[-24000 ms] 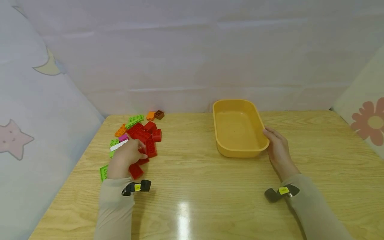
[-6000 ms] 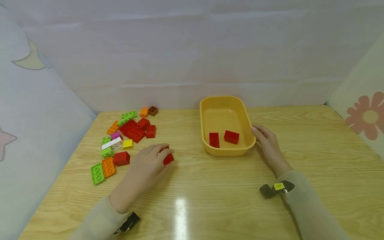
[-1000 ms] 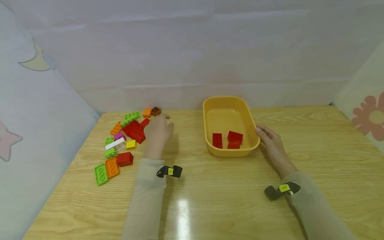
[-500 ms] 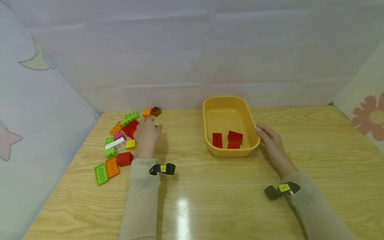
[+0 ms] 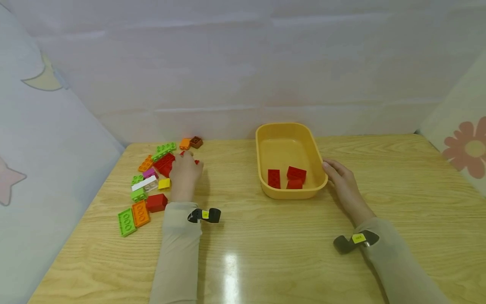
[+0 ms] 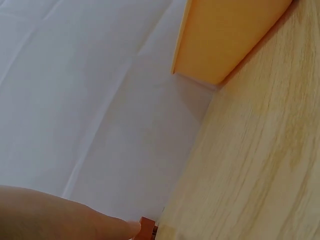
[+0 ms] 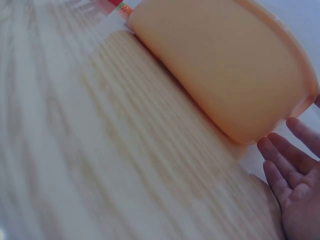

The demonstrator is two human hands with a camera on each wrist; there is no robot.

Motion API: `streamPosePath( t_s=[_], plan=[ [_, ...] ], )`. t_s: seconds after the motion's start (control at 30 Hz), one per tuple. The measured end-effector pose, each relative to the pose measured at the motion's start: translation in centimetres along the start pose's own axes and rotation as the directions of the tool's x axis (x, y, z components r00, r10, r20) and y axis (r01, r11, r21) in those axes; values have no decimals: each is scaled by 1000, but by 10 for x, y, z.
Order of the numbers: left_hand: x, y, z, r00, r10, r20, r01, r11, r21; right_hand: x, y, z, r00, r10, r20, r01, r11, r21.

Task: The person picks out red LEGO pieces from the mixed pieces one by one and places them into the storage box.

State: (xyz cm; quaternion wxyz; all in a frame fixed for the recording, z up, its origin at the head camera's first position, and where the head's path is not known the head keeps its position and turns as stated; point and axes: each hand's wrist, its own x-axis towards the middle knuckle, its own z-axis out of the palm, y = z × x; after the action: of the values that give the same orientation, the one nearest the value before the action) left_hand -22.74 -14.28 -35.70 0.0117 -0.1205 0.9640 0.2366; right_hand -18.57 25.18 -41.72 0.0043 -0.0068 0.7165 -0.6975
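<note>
Newly moved: a third red brick (image 5: 294,184) into the yellow tray (image 5: 287,154). Left hand (image 5: 184,175) bends over the red bricks (image 5: 164,164), its grip hidden from me; right hand (image 5: 346,188), fingers nearly straight, touches the rim. Best steady the tray, pinching one brick squarely.

Yellow tray (image 5: 292,194), red bricks (image 5: 274,179), wood-grained table (image 5: 269,249)

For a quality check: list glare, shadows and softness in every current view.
Head: a glare streak on the table near the bottom edge, a soft shadow beside the left sleeve. Left wrist: dim, the left hand dark and soft-edged. Right wrist: hazy, table grain smeared, a dark shadow line under the yellow tray.
</note>
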Motion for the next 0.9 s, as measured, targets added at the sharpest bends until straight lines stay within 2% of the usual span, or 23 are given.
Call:
streamPosePath(
  t_s=[0.23,0.47,0.67,0.8,0.9],
  plan=[
    [1,-4,6,999,31,19,-32,999,40,0,1,-1,1000,-7,-6,7,996,-87],
    [3,-1,10,997,73,31,-73,997,4,0,0,-1,1000,-10,5,10,1000,-17],
    [0,-1,12,996,74,49,-75,997,21,0,1,-1,1000,-23,7,23,999,-36],
    [0,-1,13,996,72,58,-73,997,20,0,1,-1,1000,-24,8,24,1000,-12],
    [1,-2,13,996,69,62,-70,997,12,0,0,-1,1000,-22,-3,22,999,-48]
  ],
)
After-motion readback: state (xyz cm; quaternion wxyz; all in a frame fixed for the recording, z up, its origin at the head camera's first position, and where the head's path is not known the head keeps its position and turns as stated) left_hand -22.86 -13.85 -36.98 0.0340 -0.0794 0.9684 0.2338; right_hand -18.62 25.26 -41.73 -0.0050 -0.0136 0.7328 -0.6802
